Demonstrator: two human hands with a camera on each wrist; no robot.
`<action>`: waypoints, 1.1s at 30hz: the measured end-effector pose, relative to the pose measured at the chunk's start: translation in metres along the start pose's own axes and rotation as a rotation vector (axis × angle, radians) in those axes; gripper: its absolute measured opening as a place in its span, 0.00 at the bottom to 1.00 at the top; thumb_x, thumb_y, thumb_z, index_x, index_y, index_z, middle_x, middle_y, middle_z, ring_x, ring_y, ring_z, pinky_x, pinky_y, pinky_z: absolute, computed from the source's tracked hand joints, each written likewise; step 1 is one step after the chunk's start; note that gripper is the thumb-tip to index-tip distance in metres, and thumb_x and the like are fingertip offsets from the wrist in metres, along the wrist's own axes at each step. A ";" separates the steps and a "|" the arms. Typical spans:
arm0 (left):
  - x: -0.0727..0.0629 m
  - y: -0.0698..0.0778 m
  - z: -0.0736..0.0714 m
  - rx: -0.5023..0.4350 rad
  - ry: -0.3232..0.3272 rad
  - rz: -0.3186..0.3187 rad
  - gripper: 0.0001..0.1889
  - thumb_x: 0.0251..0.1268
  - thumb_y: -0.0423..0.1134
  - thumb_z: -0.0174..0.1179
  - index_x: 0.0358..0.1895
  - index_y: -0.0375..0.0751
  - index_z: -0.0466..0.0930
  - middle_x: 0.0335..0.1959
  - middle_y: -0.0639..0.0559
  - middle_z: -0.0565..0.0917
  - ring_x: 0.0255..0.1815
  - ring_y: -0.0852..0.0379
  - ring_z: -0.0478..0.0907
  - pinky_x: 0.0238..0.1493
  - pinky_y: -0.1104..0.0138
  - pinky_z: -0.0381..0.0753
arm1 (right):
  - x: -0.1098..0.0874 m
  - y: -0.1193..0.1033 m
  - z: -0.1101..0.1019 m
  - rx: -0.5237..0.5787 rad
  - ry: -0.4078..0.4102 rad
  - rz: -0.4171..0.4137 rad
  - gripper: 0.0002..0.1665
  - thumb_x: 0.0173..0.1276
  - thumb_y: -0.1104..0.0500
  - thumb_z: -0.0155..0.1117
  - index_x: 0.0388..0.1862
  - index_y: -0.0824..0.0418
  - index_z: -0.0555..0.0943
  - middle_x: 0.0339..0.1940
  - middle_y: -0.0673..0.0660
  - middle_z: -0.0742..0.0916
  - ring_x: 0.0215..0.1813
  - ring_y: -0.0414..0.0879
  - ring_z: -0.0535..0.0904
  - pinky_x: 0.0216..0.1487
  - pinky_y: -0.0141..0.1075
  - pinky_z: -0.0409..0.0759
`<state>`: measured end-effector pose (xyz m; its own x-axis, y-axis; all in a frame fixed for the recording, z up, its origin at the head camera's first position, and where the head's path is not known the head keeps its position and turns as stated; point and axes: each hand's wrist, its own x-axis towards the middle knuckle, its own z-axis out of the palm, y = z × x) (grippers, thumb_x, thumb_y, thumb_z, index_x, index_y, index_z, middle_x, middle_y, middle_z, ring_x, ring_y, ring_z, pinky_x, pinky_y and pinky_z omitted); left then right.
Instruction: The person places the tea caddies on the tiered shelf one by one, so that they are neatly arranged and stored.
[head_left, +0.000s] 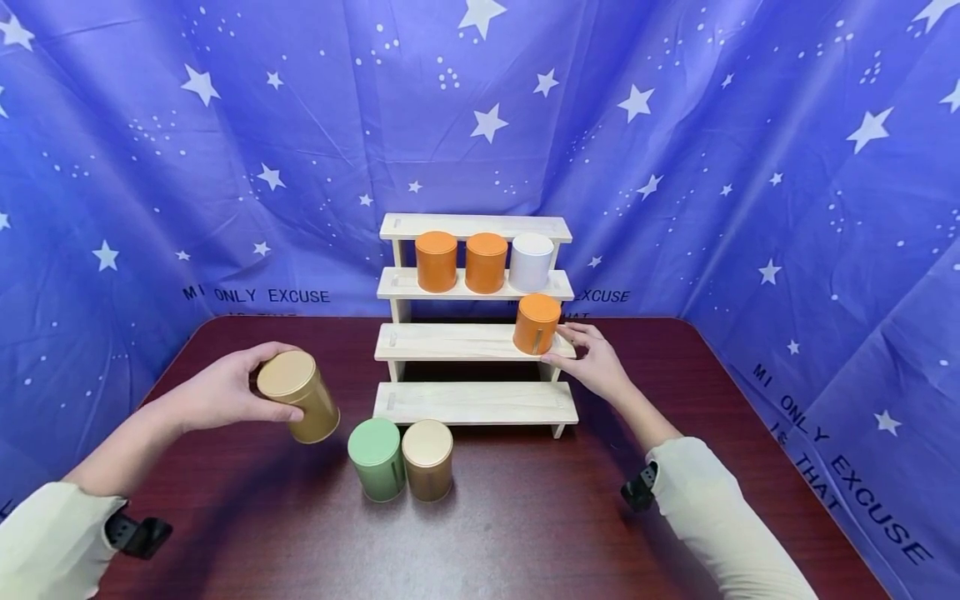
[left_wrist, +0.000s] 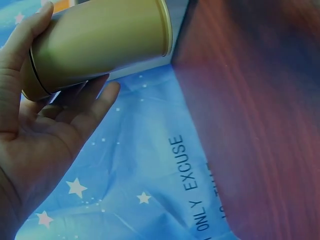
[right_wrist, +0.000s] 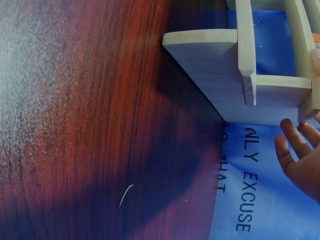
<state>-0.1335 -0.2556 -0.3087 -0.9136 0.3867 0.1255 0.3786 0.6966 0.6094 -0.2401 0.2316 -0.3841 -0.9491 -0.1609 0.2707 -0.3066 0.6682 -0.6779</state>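
Observation:
A tall gold canister (head_left: 311, 408) is gripped by my left hand (head_left: 232, 387), tilted over the left of the table. The left wrist view shows the fingers (left_wrist: 30, 35) round one end of the gold canister (left_wrist: 100, 42). My right hand (head_left: 596, 362) holds an orange canister (head_left: 536, 329) from its right side, at the right end of the shelf's second step from the bottom. Its thumb is at the front, low down; other fingertips are partly hidden behind. In the right wrist view, the right hand (right_wrist: 305, 160) is cut off and that canister barely shows.
A four-step wooden shelf (head_left: 450, 342) stands mid-table. Two orange canisters (head_left: 437, 262) and a white canister (head_left: 531, 265) sit on its third step. A green canister (head_left: 377, 462) and a brown-gold canister (head_left: 428, 462) stand before it. Star-printed curtains (head_left: 315, 150) surround the dark table (head_left: 517, 525).

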 end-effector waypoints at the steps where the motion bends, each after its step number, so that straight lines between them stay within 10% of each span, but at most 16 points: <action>1: 0.001 0.002 -0.002 0.006 0.004 0.000 0.33 0.41 0.46 0.76 0.54 0.47 0.71 0.39 0.54 0.81 0.38 0.68 0.76 0.39 0.74 0.76 | 0.000 0.000 0.000 0.001 -0.001 -0.001 0.42 0.51 0.44 0.74 0.63 0.58 0.73 0.65 0.60 0.73 0.62 0.54 0.70 0.54 0.46 0.73; 33: 0.025 0.035 -0.009 -0.045 0.078 -0.040 0.35 0.46 0.45 0.73 0.59 0.44 0.68 0.46 0.48 0.81 0.42 0.68 0.76 0.43 0.73 0.76 | 0.001 0.002 0.000 -0.023 0.008 -0.029 0.42 0.50 0.45 0.75 0.63 0.60 0.74 0.64 0.60 0.74 0.62 0.55 0.70 0.58 0.50 0.72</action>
<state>-0.1445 -0.2270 -0.2770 -0.9374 0.3097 0.1593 0.3358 0.6821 0.6497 -0.2411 0.2326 -0.3849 -0.9391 -0.1748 0.2959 -0.3325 0.6797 -0.6538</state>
